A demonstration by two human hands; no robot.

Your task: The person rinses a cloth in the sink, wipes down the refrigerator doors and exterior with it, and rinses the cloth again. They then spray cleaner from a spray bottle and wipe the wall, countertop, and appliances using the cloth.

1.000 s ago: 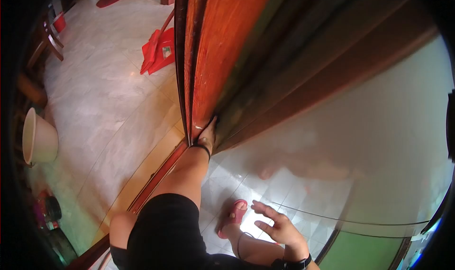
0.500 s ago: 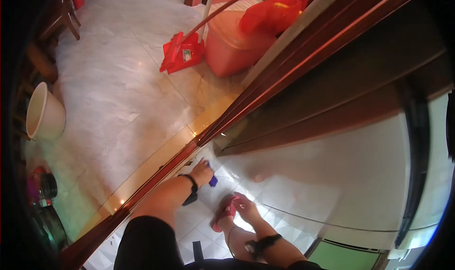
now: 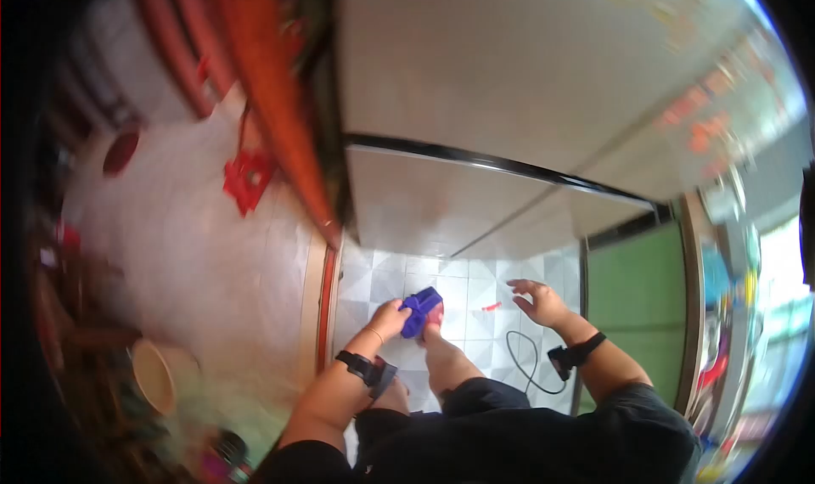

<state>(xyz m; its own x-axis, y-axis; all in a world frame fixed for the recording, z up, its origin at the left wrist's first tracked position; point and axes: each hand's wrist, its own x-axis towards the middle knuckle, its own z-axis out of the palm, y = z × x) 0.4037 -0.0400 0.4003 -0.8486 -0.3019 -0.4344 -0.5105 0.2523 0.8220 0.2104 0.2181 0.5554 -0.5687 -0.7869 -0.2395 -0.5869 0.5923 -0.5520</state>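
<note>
A purple item (image 3: 422, 311), perhaps a cloth or brush, hangs from my left hand (image 3: 391, 320), whose fingers are closed on its left edge. It covers part of the foot in a red slipper (image 3: 435, 316) below. My right hand (image 3: 540, 302) is held out to the right over the tiled floor, fingers apart and holding nothing. A small red piece (image 3: 491, 306) lies on the tiles between my hands. A thin black cord (image 3: 536, 367) loops below my right hand.
A large pale cabinet or fridge front (image 3: 501, 76) stands ahead, with a green panel (image 3: 637, 314) at the right. The brown door frame (image 3: 297, 127) and sill are on the left. Beyond them are a red dustpan (image 3: 246, 181) and a beige bucket (image 3: 154, 377).
The view has swung right, bringing the pale front and green panel further in. My left hand has left the door frame and now holds the purple item. My right hand has moved away from the slipper.
</note>
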